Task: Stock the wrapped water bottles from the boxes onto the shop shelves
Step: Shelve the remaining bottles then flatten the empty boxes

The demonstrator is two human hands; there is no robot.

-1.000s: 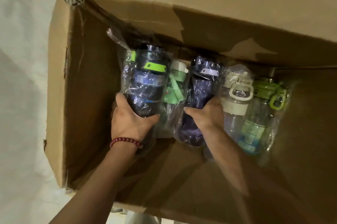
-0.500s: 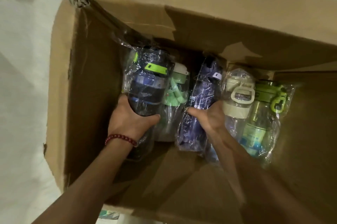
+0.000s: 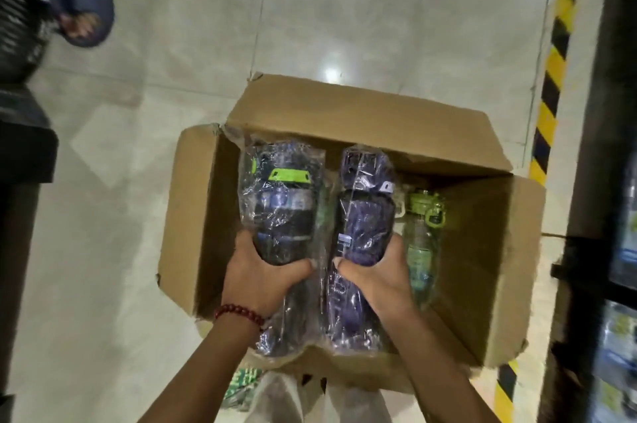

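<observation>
**Desk:** What does the frame show?

**Photographer:** A shop worker lifts two wrapped bottles above an open cardboard box (image 3: 362, 122) on the tiled floor (image 3: 172, 43). The left hand (image 3: 265, 279) is wrapped round the lower body of a dark bottle (image 3: 286, 202) with a lime clasp; the right hand (image 3: 374, 279) clasps a purple bottle (image 3: 367, 215). Both stand lid-up, side by side. A green-capped bottle (image 3: 422, 233) lies inside the box, beside the purple one.

**Desk:** And doing it well?

**Photographer:** The film looks slippery, so my read is to squeeze the bottle bodies, not loose wrap, and carry them upright. The shelving (image 3: 617, 250) at far right, edged by hazard striping (image 3: 551, 78), seems the nearest place; turning that way without knocking the box flap looks the thing to mind
</observation>
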